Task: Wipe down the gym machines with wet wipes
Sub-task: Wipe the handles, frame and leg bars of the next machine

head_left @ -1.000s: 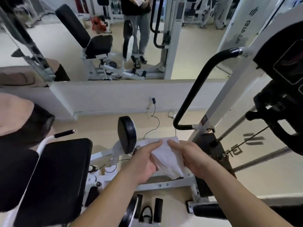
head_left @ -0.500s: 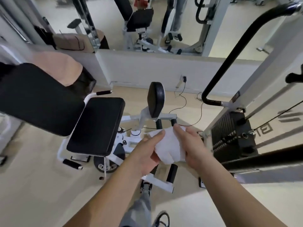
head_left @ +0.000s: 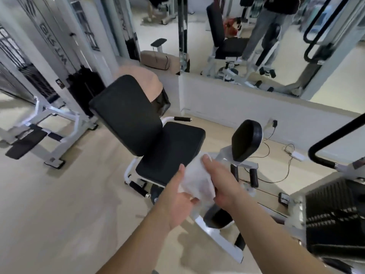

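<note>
Between the two hands, the left hand [head_left: 178, 200] and right hand [head_left: 221, 182] both pinch a white wet wipe [head_left: 197, 179] held in mid-air just short of the black seat [head_left: 173, 153], so wiping seems not yet begun.

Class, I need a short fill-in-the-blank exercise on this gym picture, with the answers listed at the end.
1. The white wipe is held by ____ hands at once.
2. The seat and backrest of the nearest machine have ____ padding.
3. The left hand and right hand hold the wipe in the air, not yet touching the ____.

Answers: both; black; machine
</note>
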Demonstrator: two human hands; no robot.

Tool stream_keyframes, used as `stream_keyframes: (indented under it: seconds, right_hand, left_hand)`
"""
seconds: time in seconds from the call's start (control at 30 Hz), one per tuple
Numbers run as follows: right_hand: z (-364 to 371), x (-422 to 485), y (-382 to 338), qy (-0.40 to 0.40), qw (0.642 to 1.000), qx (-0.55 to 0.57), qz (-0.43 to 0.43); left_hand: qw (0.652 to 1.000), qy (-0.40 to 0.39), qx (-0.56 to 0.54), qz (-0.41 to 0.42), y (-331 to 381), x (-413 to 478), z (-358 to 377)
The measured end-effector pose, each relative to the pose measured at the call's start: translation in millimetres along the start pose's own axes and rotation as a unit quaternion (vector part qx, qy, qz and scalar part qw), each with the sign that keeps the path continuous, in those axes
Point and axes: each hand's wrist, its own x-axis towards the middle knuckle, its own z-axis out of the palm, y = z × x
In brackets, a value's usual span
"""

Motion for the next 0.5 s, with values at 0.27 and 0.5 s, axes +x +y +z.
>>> stream_keyframes:
  seconds: [0.27, 0.5]
  right_hand:
    - [142, 69, 8, 0.054, 0.993, -0.106, -0.009]
    - [178, 105, 23, 0.14, 0.976, -0.165, -0.004]
  left_hand:
    - [0.993, 0.077, 0.09, -0.012, 132, 38, -103]
    - [0.991, 0.077, 0.097, -0.044, 183, 52, -143]
